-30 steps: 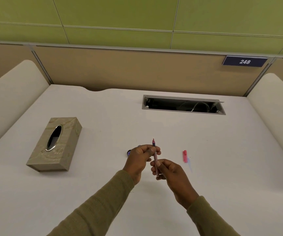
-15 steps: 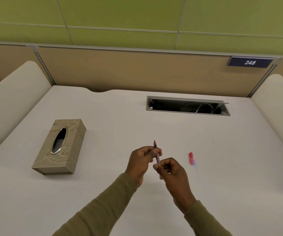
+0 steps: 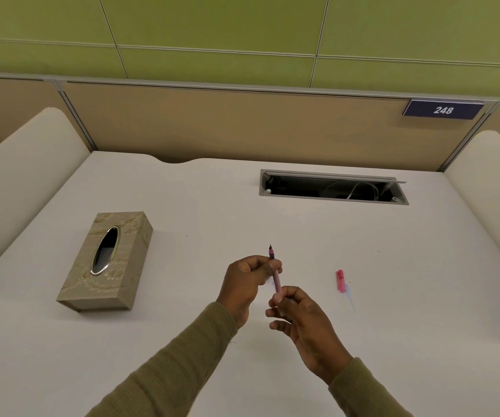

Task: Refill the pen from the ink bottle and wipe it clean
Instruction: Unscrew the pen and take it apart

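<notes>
A thin pink pen (image 3: 276, 278) stands almost upright above the white desk (image 3: 200, 206), its dark nib (image 3: 271, 251) pointing up and away. My left hand (image 3: 244, 288) pinches its upper part just below the nib. My right hand (image 3: 298, 319) grips its lower end with the fingertips. The pink pen cap (image 3: 340, 280) with a clear clip lies on the desk to the right of my hands. The ink bottle is not visible; my left hand covers the spot behind it.
A beige tissue box (image 3: 107, 261) with an oval slot sits on the left of the desk. An open cable tray (image 3: 333, 191) is sunk into the desk at the back. Cream dividers rise on both sides, and a tan panel with a "248" label closes the back.
My hands have drawn slightly apart along the pen, so more of the pink barrel shows between them. A dark object seen by my left hand a second ago is now hidden.
</notes>
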`<state>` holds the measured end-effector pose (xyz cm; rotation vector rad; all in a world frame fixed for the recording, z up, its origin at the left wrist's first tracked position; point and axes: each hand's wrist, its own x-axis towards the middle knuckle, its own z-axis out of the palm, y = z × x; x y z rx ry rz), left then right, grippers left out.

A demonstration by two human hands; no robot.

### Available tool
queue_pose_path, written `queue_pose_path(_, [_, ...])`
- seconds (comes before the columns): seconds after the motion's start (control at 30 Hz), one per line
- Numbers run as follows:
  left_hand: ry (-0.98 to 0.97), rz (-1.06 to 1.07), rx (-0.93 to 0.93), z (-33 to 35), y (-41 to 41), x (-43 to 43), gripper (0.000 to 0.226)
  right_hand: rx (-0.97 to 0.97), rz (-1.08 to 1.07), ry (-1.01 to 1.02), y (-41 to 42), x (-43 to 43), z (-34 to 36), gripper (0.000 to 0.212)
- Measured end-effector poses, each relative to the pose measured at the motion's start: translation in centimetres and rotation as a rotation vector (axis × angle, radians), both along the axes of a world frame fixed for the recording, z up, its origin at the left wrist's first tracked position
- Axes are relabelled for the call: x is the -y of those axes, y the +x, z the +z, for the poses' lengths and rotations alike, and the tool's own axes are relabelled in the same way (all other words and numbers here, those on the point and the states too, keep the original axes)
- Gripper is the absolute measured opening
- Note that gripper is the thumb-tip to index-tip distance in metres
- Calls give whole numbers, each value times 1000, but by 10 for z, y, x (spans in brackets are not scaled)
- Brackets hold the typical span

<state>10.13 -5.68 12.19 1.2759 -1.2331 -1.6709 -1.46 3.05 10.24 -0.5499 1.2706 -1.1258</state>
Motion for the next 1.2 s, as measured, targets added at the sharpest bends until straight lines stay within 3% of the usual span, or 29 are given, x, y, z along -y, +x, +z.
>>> queue_pose_path(0.23, [8, 2, -12, 1, -1, 2, 15, 114, -5, 33, 0, 4, 4, 41])
queue_pose_path(0.4, [10, -9, -9, 1, -2, 1, 15, 99, -4, -1, -1, 5, 5, 19])
queue_pose_path(0.57, [10, -10, -17, 2, -3, 1, 16, 158, -11, 31, -4, 5, 6, 39])
queue_pose_path(0.7, [2, -12, 5, 2, -5, 1, 15, 127, -18, 7, -4, 4, 7, 21])
queue_pose_path(0.87, [13, -11, -4, 2, -8, -1, 16, 173, -36, 27, -6, 3, 7, 36])
queue_pose_path(1.0, [15, -7, 8, 2, -9, -2, 16, 137, -37, 9, -7, 3, 7, 23])
queue_pose_path(1.2, [24, -5, -1, 2, -11, -5, 16, 160, -36, 31, -9, 1, 6, 36])
